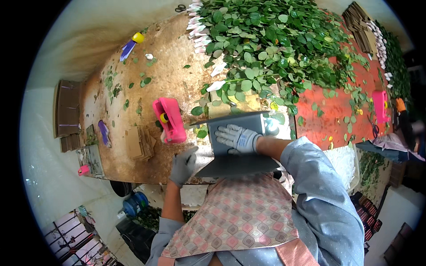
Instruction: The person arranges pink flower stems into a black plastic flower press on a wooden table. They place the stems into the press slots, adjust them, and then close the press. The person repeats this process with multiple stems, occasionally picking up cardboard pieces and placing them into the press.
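Trough (242,167), dark grey with raised far and near walls, is located at the near edge of the brown worktable (171,82), directly in front of the apron (248,215). Right hand (238,138), in a pale glove, is positioned palm down inside the trough; its fingers are extended and slightly apart, directed leftward, with no object visible in its grasp. Left hand (183,166), in a grey glove, is located beside the left end of the trough, apart from the right hand; its fingers are partly bent, and whether they hold anything cannot be told. Pink tape dispenser (171,122) (yellow core visible in its side) stands just beyond the left hand. Cardboard pieces (141,144) lie farther left in a loose stack. A single stem with a white wrapped head (216,86) lies beyond the trough, its head pointing left. Behind it, a large pile of leafy stems (275,44) extends onto the red surface (317,117), with pale wrapped heads (199,33) aligned along its left side. A co-worker (395,144) is at the far right.
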